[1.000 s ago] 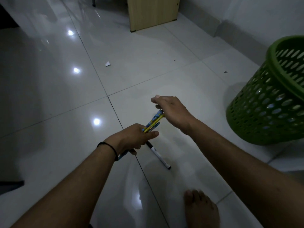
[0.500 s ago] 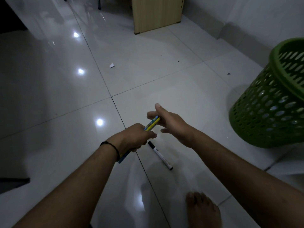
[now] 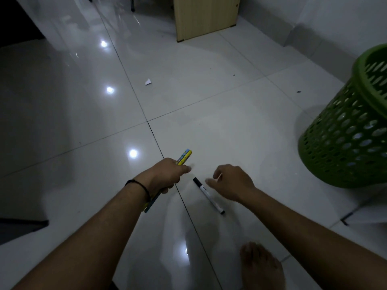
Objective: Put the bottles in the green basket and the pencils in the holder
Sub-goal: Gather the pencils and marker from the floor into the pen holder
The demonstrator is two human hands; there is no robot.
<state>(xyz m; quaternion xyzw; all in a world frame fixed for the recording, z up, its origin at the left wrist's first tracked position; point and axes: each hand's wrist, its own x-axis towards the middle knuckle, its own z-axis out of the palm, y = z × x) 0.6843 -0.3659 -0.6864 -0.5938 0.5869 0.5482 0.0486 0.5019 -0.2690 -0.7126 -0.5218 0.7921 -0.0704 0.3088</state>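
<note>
Two yellow pencils (image 3: 184,156) clenched in left hand (image 3: 167,174), right hand (image 3: 230,183) spread just beside floor-lying marker (image 3: 208,195): light, stiff, roll-prone, best pinched mid-barrel.

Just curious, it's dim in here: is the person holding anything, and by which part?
The left hand grips a bundle of pencils around the middle, both ends sticking out. The right hand holds nothing, its fingers open above the marker.
</note>
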